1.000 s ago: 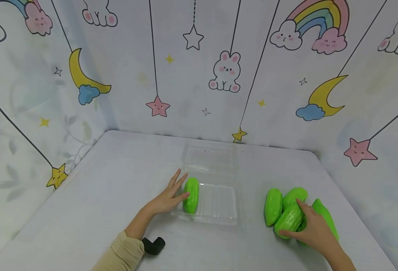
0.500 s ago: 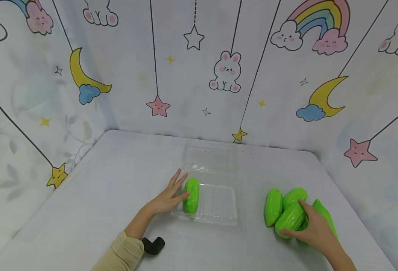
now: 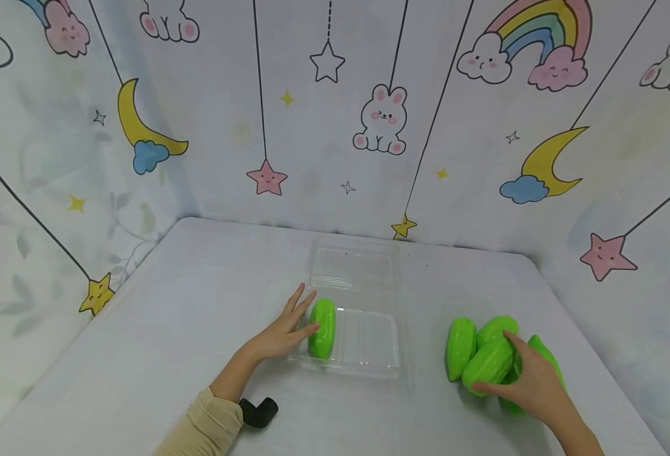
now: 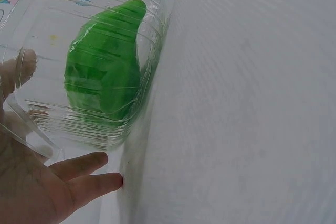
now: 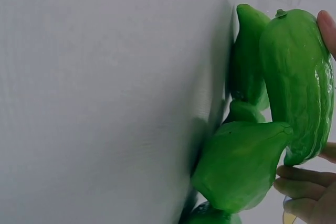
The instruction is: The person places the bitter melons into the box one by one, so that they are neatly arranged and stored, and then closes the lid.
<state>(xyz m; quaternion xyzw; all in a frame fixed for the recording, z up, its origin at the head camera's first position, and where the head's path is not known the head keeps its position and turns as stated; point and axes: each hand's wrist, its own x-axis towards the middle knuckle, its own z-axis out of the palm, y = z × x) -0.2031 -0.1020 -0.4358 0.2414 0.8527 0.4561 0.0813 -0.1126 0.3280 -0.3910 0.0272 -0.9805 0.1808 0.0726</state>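
Note:
In the head view, my left hand [image 3: 282,330] rests at the left edge of a hinged clear plastic box [image 3: 366,367], fingers spread and nearly straight. Its thumb reaches over the box wall. One green papaya [image 3: 322,329] lies in the box's near half, also seen through the plastic papaya side [image 4: 102,66] in the left wrist view. On the right, my right hand [image 3: 537,383] holds another green papaya [image 3: 487,366] between thumb and fingers, one at each end. In the right wrist view the held papaya [image 5: 299,82] leans over the others.
Several more green papayas lie around the held one, including one at the pile's left [image 3: 460,349] and one partly behind my right hand [image 3: 546,354]. The box's lid [image 3: 352,263] lies folded back. A black bent object [image 3: 259,413] sits by my left sleeve.
The right hand and its papaya have shifted slightly, and the papaya now sits a little higher, uncovering more of the fruit beneath. The left hand and the box stay put.

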